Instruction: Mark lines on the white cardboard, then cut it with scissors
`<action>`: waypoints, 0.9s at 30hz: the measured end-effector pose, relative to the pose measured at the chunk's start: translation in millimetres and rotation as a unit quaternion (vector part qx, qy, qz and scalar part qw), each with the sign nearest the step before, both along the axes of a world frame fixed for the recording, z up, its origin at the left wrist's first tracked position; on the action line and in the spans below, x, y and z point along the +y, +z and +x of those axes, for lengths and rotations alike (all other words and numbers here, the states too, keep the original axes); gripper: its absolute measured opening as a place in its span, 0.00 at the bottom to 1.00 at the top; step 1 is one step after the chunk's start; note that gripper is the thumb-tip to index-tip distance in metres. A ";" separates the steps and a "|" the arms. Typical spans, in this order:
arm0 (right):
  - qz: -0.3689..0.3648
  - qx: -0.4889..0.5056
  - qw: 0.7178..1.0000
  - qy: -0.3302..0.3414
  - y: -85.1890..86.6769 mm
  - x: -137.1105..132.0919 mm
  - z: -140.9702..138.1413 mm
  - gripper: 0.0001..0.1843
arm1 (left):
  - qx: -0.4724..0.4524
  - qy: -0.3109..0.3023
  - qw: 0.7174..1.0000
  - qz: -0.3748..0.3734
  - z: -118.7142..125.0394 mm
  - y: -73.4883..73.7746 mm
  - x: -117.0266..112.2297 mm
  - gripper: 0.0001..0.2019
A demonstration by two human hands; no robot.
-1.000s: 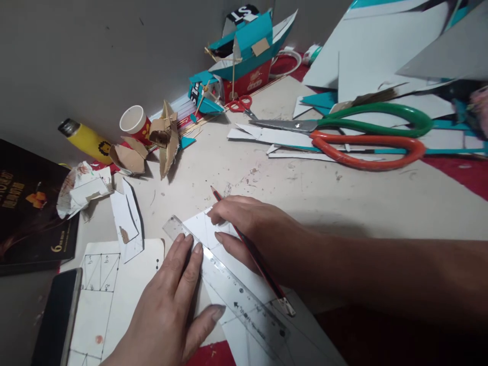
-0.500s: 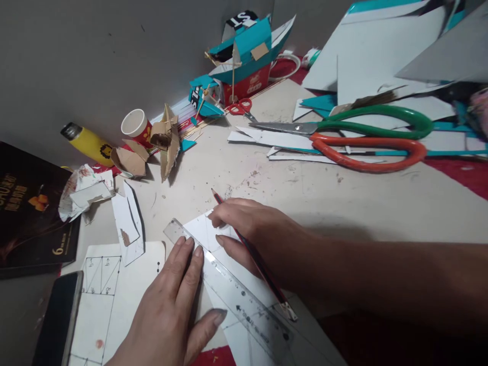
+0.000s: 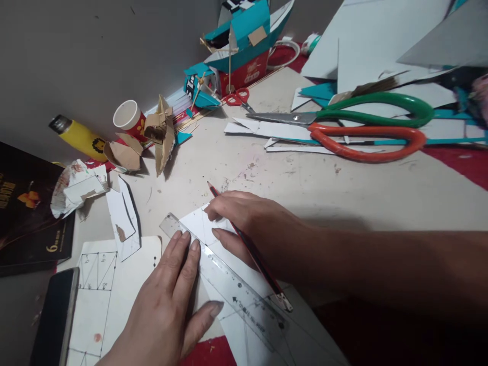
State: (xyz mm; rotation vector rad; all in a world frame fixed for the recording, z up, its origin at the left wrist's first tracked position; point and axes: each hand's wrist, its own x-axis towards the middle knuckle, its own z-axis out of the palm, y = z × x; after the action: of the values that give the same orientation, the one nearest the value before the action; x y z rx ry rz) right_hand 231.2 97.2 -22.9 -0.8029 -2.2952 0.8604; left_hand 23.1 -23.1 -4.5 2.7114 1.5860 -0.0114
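My left hand point(image 3: 162, 297) lies with outstretched fingers on a clear plastic ruler point(image 3: 224, 279), pressing near its upper end, thumb spread to the side. The ruler rests slantwise across a white sheet of card point(image 3: 263, 323) marked with drawn lines. My right hand point(image 3: 244, 221) is just beyond the ruler, over the card, its fingers curled. A red and black pencil point(image 3: 261, 264) is tucked in that hand, its sharpened tip pointing away to the upper left and its butt end toward me. The underside of the right hand's grip is hidden.
Large scissors point(image 3: 366, 127) with green and orange handles lie on card strips at the right. Behind stand a blue card boat point(image 3: 244, 56), a paper cup point(image 3: 127, 117) and a yellow bottle point(image 3: 82, 140). A drawn-on sheet point(image 3: 129, 274) and a phone point(image 3: 55, 317) lie at left.
The whole view has shifted a little, so things appear slightly higher and further left. Both hands, the ruler and the pencil keep nearly the same positions relative to the card.
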 end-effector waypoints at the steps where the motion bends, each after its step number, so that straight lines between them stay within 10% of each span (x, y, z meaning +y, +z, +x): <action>1: 0.001 -0.001 1.000 -0.001 -0.3 -0.1 0.0 0.07 | 0.000 0.001 1.000 0.000 0.0 0.0 -0.3 0.35; 27: -0.022 0.005 1.000 -0.007 -0.3 0.3 -0.3 0.10 | 0.013 -0.017 0.999 0.027 0.7 -1.3 0.0 0.34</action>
State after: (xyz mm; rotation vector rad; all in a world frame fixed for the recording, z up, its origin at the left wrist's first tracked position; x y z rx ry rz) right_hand 230.9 97.4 -23.2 -0.8309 -2.2671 0.9106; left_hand 23.8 -23.1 -5.8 2.7907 1.5695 -0.0033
